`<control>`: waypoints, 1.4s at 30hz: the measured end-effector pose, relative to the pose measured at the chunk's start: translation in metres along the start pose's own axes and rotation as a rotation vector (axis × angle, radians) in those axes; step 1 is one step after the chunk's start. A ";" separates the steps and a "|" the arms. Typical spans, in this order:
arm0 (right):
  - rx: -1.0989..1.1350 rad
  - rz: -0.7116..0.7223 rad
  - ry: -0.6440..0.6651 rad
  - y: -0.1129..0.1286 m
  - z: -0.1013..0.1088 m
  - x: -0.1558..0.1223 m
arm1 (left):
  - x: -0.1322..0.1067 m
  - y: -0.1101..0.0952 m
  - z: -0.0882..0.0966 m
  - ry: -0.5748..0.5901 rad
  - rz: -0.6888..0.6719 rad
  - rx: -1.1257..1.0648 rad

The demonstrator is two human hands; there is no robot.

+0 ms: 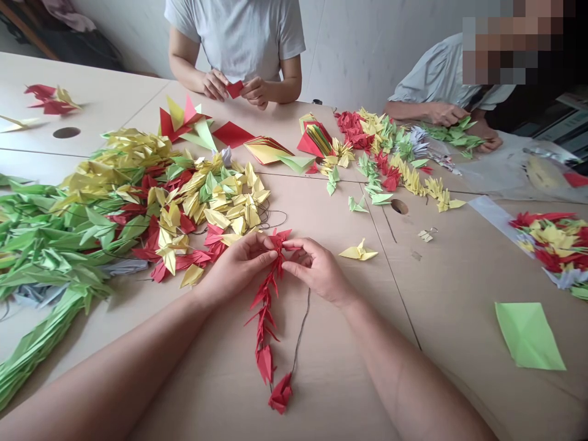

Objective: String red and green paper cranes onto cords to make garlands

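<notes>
A string of red paper cranes (266, 318) lies on the table, running from my hands down toward me. My left hand (236, 264) pinches the top of the string from the left. My right hand (315, 266) pinches the same top crane from the right, fingers closed on it. A dark thread (301, 334) trails from under my right hand to the bottom crane. A single yellow crane (358, 251) rests just right of my right hand.
A big heap of green, yellow and red cranes (114, 208) fills the left. Across the table one person folds red paper (235, 89); another person's hands rest by green cranes (452, 131). A green sheet (528, 335) lies at right, with more cranes (555, 242) beyond.
</notes>
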State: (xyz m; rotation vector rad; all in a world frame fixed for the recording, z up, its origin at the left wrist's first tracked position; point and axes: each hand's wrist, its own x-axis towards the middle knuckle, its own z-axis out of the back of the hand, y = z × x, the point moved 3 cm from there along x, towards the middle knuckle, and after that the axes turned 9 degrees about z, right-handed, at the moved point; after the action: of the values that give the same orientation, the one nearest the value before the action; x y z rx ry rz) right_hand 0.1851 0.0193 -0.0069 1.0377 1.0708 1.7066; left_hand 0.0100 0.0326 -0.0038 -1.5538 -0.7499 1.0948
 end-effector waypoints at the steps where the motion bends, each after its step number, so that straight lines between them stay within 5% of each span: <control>1: 0.009 -0.023 -0.002 -0.001 0.000 0.000 | 0.000 0.000 0.000 0.005 0.000 0.000; 14: -0.045 -0.001 -0.029 0.001 0.002 0.001 | -0.002 -0.003 -0.004 0.069 0.026 -0.061; 33: -0.038 -0.099 -0.017 0.004 0.000 -0.001 | -0.007 0.001 -0.011 0.158 -0.028 0.145; 42: -0.031 -0.079 0.002 -0.003 0.003 0.000 | -0.004 0.004 -0.008 0.057 -0.074 0.135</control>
State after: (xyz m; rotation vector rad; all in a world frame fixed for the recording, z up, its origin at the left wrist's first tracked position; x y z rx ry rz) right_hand 0.1884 0.0211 -0.0084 0.9616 1.0694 1.6563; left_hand 0.0154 0.0250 -0.0060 -1.4271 -0.6756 1.0215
